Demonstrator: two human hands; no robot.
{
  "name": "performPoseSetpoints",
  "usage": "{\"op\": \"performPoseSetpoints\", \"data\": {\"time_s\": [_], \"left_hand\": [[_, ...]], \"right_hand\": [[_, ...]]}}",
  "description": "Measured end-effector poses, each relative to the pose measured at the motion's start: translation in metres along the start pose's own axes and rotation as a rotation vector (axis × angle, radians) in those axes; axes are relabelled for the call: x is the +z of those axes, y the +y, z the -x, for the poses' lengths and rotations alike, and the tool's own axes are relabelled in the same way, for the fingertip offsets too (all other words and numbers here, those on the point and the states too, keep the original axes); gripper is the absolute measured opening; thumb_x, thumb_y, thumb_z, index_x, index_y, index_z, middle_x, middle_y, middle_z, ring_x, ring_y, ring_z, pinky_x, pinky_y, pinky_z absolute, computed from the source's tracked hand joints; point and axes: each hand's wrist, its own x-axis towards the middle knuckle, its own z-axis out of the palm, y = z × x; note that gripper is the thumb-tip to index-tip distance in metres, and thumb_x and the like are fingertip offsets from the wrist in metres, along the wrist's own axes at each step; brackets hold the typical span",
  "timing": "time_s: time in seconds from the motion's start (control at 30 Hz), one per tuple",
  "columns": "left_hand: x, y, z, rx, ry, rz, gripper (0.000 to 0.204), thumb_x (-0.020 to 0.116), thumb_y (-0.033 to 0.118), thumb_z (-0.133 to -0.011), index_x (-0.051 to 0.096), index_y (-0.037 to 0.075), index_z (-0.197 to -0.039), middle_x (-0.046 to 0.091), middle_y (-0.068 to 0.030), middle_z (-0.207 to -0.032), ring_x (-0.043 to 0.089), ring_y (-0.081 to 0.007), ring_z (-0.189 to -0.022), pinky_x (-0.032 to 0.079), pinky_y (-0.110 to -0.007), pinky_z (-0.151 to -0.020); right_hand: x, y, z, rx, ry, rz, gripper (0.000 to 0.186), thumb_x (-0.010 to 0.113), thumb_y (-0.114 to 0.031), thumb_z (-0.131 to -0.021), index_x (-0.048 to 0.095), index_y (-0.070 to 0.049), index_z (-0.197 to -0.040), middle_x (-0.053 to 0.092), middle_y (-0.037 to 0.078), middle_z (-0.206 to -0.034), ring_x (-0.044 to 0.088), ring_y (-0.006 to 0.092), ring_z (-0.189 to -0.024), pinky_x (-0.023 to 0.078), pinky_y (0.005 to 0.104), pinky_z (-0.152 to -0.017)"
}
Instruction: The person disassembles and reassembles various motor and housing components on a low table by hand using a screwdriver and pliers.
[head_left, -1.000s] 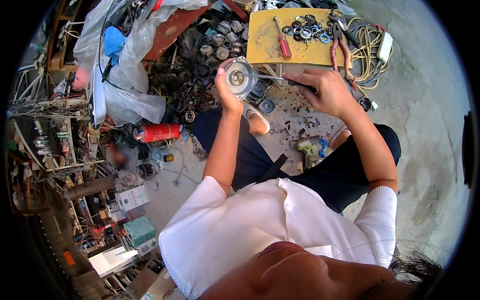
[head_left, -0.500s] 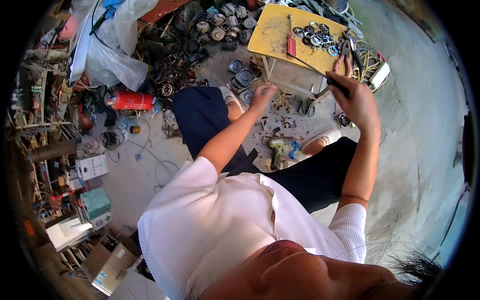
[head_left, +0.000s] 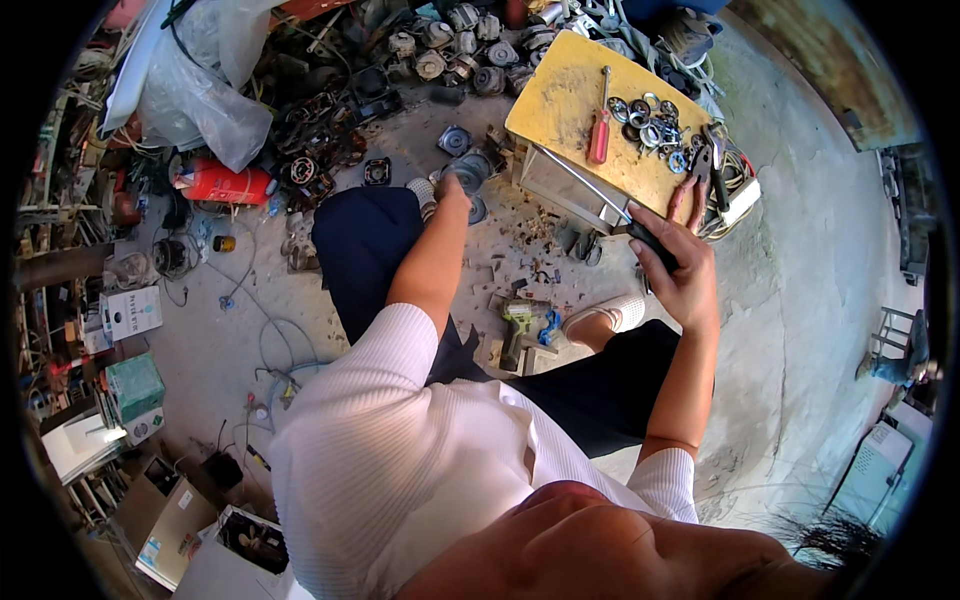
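My right hand (head_left: pixel 685 268) grips the black handle of a long screwdriver (head_left: pixel 650 242). Its thin shaft points up and left, along the near edge of a small yellow-topped table (head_left: pixel 560 95). On that top lie a red-handled screwdriver (head_left: pixel 599 138), several metal rings (head_left: pixel 655 132) and pliers (head_left: pixel 690 185) with reddish handles. Low beyond my left knee, my left hand (head_left: pixel 453 190) reaches to a round grey metal part (head_left: pixel 472 168) on the floor. Its fingers are mostly hidden, so whether they hold the part does not show.
A green cordless drill (head_left: pixel 517 328) stands on the floor between my feet, amid scattered scraps. Several small motors (head_left: pixel 432 65) are heaped at the back. A red cylinder (head_left: pixel 225 184) lies at the left, above loose cables (head_left: pixel 282 335). Boxes (head_left: pixel 135 385) line the left side.
My left hand has moved left and down to the round metal parts. My right hand has come slightly nearer with the screwdriver. The whole view has shifted.
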Motion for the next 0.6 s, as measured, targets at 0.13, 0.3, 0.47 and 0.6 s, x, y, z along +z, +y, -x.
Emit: {"op": "performPoseSetpoints", "data": {"time_s": [0.13, 0.3, 0.47, 0.6], "left_hand": [[0.03, 0.024, -0.022, 0.544, 0.223, -0.392, 0.042, 0.066, 0.019, -0.079, 0.066, 0.003, -0.118, 0.067, -0.0165, -0.117, 0.068, -0.0314, -0.1, 0.054, -0.042, -0.087], [0.003, 0.062, -0.092, 0.544, 0.143, -0.429, 0.051, 0.071, 0.019, -0.078, 0.062, 0.001, -0.125, 0.063, -0.0214, -0.123, 0.065, -0.0331, -0.109, 0.055, -0.041, -0.087], [0.054, 0.058, -0.051, 0.359, 0.088, -0.553, 0.074, 0.076, 0.034, -0.08, 0.046, 0.003, -0.139, 0.052, -0.0239, -0.138, 0.058, -0.0389, -0.119, 0.051, -0.042, -0.097], [0.024, 0.054, -0.094, 0.516, 0.224, -0.8, 0.073, 0.075, 0.036, -0.076, 0.05, 0.003, -0.136, 0.053, -0.0247, -0.136, 0.053, -0.041, -0.124, 0.044, -0.047, -0.105]], "right_hand": [[0.004, 0.008, -0.009, -0.048, 0.09, 0.001, 0.038, 0.074, -0.001, -0.08, 0.068, -0.003, -0.117, 0.068, 0.011, -0.083, 0.065, 0.0205, -0.072, 0.05, 0.0277, -0.069], [0.015, 0.018, -0.026, -0.024, 0.063, -0.045, 0.038, 0.074, 0.0, -0.079, 0.068, -0.001, -0.117, 0.068, 0.01, -0.081, 0.063, 0.0184, -0.07, 0.049, 0.0276, -0.077], [0.021, 0.038, -0.03, 0.052, 0.101, 0.003, 0.038, 0.075, -0.003, -0.079, 0.069, -0.002, -0.117, 0.068, 0.008, -0.078, 0.063, 0.0179, -0.07, 0.029, 0.0373, -0.112], [0.022, 0.047, -0.042, -0.006, 0.251, 0.074, 0.038, 0.073, -0.003, -0.082, 0.067, -0.002, -0.12, 0.067, 0.006, -0.078, 0.064, 0.0153, -0.076, 0.032, 0.0383, -0.111]]}}
